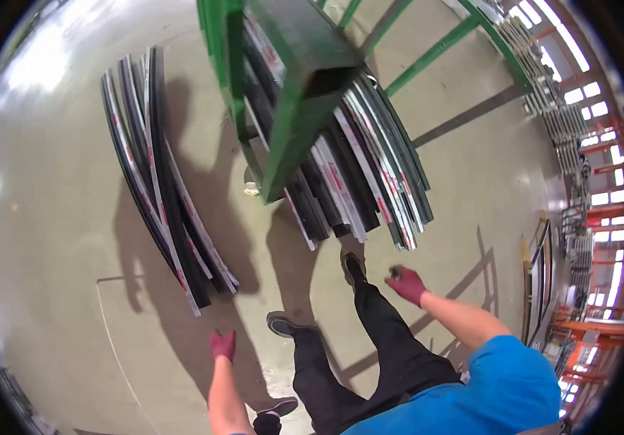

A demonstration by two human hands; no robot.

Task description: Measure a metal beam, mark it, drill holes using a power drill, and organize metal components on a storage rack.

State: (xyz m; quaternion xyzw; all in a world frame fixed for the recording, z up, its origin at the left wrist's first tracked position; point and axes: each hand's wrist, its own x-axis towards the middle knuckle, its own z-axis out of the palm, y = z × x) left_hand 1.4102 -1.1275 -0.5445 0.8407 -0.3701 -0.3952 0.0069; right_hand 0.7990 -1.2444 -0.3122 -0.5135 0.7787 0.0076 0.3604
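My left hand (pixel 222 346) wears a dark red glove and is held out over the floor, thumb and fingers apart, with nothing seen in it. Closest to it are the lower ends of a loose stack of long, curved black and silver profiles (pixel 154 163), marked with red and white strips. My right hand (pixel 407 284), gloved alike, hangs in the air with loosely curled fingers; a dark patch shows between thumb and fingers, probably the glove's palm. It is just below the ends of more such profiles (pixel 355 163) in a green metal rack (pixel 294 134), touching none.
A green rack frame with bars (pixel 435 51) reaches to the upper right. Beside my left arm, another person's dark shoe (pixel 279 407) stands on the floor. Stacked silver lengths (pixel 555 109) and orange racking (pixel 591 330) line the right side. A flat frame (pixel 539 279) lies near them.
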